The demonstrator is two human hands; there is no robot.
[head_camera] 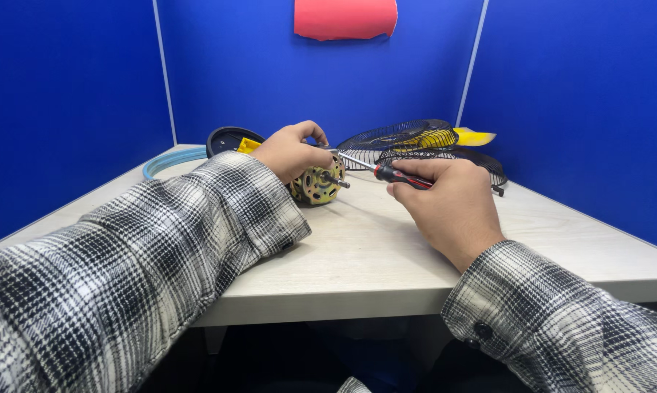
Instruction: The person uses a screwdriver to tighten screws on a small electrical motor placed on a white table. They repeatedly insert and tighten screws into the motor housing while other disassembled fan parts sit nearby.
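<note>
A: Where does the work stand?

B: The fan is already in pieces. Two black wire guards (423,149) and a yellow blade (474,136) lie at upper right of the table (372,255), well apart from the motor (317,183) at centre.

A: And the hands?

B: The left hand (288,151) is clenched over the motor, steadying it. The right hand (445,200) grasps a red-and-black screwdriver (387,172), whose tip reaches the motor housing.

A: What's left?

B: Judging from that, the motor's screws; whether any are out cannot be told.
</note>
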